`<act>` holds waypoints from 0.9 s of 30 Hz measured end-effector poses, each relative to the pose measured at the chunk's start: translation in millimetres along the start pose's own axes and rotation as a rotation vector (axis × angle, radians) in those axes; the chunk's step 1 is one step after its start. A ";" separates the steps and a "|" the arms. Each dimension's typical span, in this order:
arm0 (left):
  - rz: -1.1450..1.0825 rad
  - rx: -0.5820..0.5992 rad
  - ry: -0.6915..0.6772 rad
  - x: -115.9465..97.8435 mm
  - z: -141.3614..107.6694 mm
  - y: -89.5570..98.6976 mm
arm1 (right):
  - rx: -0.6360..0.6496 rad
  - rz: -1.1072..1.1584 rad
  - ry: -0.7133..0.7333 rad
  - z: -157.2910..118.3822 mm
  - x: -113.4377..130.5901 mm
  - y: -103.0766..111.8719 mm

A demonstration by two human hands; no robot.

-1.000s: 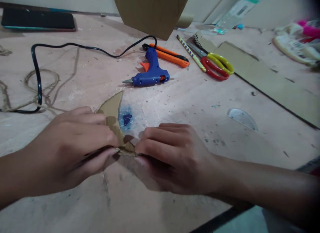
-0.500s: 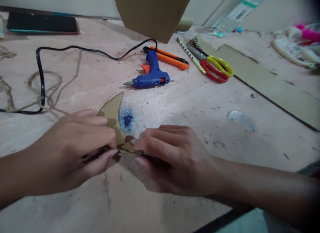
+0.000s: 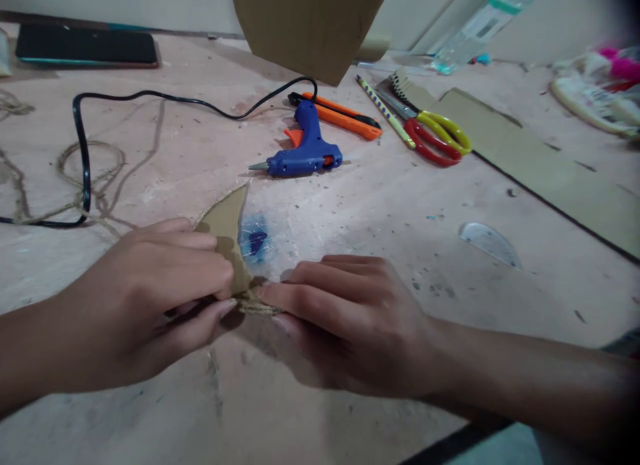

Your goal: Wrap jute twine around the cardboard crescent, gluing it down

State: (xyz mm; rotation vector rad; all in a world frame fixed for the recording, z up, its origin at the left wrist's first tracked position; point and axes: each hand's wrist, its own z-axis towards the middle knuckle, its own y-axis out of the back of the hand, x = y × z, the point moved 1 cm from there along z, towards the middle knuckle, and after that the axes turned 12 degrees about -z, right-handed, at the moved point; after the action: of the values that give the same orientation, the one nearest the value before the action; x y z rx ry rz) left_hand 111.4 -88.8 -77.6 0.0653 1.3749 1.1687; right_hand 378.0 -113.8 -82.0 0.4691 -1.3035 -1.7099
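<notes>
A curved, pointed piece of cardboard (image 3: 224, 220) lies between my hands, with twine (image 3: 255, 308) along its outer edge. My left hand (image 3: 150, 295) is closed on the cardboard's left side, thumb and fingertips pinching the edge. At the lower right end, my right hand (image 3: 350, 318) is closed too, its index finger pressing on the top and its thumb at the edge. Both hands cover much of the piece. Beyond them a blue glue gun (image 3: 305, 152) lies on its side, nozzle toward the left.
Behind the glue gun lie an orange box cutter (image 3: 345, 117), a dotted pencil (image 3: 387, 113) and red-and-yellow scissors (image 3: 435, 142). A black cord (image 3: 150, 94) and loose twine (image 3: 90, 172) spread left. A protractor (image 3: 490, 244) and cardboard strip (image 3: 550, 175) are right; a phone (image 3: 87, 45) is far left.
My right index finger has stretched forward and left onto the cardboard's end. My left hand keeps nearly the same grip. The view has shifted slightly.
</notes>
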 end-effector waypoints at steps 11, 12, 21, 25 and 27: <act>0.031 -0.006 -0.001 0.1 -0.4 -0.3 | 0.034 -0.064 0.053 -0.4 0.6 3.7; 0.030 -0.006 0.001 0.0 -0.6 -0.3 | 0.035 -0.060 0.054 -0.4 0.8 3.8; 0.011 0.017 0.003 1.7 1.1 0.5 | 0.031 0.007 -0.008 0.2 0.5 2.1; 0.025 0.008 -0.002 2.2 0.7 0.3 | 0.016 -0.001 0.005 0.5 0.6 1.7; 0.024 0.001 -0.004 2.1 0.5 0.0 | 0.019 -0.028 0.036 0.5 0.6 2.4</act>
State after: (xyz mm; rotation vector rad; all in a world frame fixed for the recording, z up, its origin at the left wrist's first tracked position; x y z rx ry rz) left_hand 111.4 -87.2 -79.0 0.0855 1.3745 1.1871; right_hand 378.3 -114.1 -79.6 0.5293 -1.2941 -1.7057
